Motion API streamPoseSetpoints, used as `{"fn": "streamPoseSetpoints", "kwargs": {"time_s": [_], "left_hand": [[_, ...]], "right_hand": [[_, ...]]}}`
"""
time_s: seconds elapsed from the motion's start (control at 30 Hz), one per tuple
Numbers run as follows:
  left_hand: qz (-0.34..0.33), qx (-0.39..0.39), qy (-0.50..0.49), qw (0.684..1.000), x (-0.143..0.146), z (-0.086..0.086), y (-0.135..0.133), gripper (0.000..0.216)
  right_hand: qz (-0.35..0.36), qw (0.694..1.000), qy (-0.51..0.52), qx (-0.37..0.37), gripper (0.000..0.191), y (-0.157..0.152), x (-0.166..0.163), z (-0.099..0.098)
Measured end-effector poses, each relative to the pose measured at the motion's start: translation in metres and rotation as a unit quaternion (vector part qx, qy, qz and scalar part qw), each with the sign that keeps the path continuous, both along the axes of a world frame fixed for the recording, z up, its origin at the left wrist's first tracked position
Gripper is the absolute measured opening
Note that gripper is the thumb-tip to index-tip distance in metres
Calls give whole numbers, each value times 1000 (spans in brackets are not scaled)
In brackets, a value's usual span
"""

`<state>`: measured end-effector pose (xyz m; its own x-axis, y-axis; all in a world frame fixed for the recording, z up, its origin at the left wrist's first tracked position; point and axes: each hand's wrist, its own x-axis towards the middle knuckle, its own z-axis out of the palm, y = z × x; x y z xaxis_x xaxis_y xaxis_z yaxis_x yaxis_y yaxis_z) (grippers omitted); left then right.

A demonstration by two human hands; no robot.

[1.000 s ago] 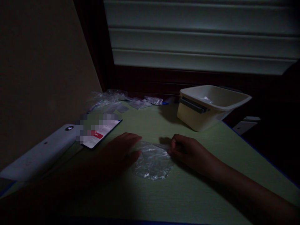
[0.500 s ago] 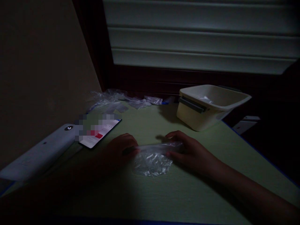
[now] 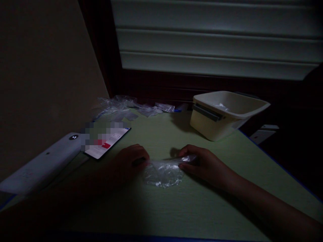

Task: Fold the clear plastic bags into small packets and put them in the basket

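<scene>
A clear, crinkled plastic bag (image 3: 163, 174) is stretched between my two hands, just above the green tabletop (image 3: 191, 205). My left hand (image 3: 133, 157) pinches its left top corner, thumb and fingers closed. On the other side, my right hand (image 3: 198, 159) grips the right top corner between thumb and fingers, where some of the plastic is bunched. The bag's lower part hangs toward me. Whether anything lies inside it I cannot tell in the dim light.
A cream bin (image 3: 209, 126) with grey handles, plastic inside, stands at the back right. A lit phone (image 3: 106, 143) lies left, beside a long white device (image 3: 45, 161). Crumpled clear bags (image 3: 121, 106) line the back edge. A white object (image 3: 263, 132) shows beyond the right edge.
My right hand has lowered slightly, and more plastic is gathered at its fingers. The bag's lower edge has drawn up a little. My left hand has barely moved.
</scene>
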<state>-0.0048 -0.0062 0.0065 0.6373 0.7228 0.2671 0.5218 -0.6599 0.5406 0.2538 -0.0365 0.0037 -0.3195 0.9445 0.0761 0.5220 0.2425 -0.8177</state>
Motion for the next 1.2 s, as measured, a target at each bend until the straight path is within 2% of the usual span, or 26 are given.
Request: {"fn": "streamPoseSetpoints", "kwargs": {"time_s": [0.27,0.5,0.67,0.77,0.87,0.97,1.03,1.1,1.2], "left_hand": [[9,2,6,1000,1,1,1,18],[-54,12,1,998,-1,-4,2,10],[-54,23,13,998,-2,-5,0,13],[-63,34,24,997,-1,-2,0,14],[-74,59,43,995,0,0,-2,15],[-74,84,60,992,0,1,-4,17],[-80,104,73,989,-1,2,-6,20],[-85,141,82,983,-1,2,-8,23],[-92,181,104,974,-1,5,-10,27]], "right_hand": [[4,1000,2,5,7,-1,1,2],[10,998,-37,43,15,-1,3,5],[34,997,-40,62,14,-3,5,8],[21,986,-47,155,21,-9,6,16],[8,957,-67,281,29,-21,2,25],[5,936,-102,335,31,-35,-9,27],[47,930,-144,335,33,-41,-18,24],[113,924,-194,309,44,-44,-26,18],[186,921,-265,216,63,-44,-32,12]]}}
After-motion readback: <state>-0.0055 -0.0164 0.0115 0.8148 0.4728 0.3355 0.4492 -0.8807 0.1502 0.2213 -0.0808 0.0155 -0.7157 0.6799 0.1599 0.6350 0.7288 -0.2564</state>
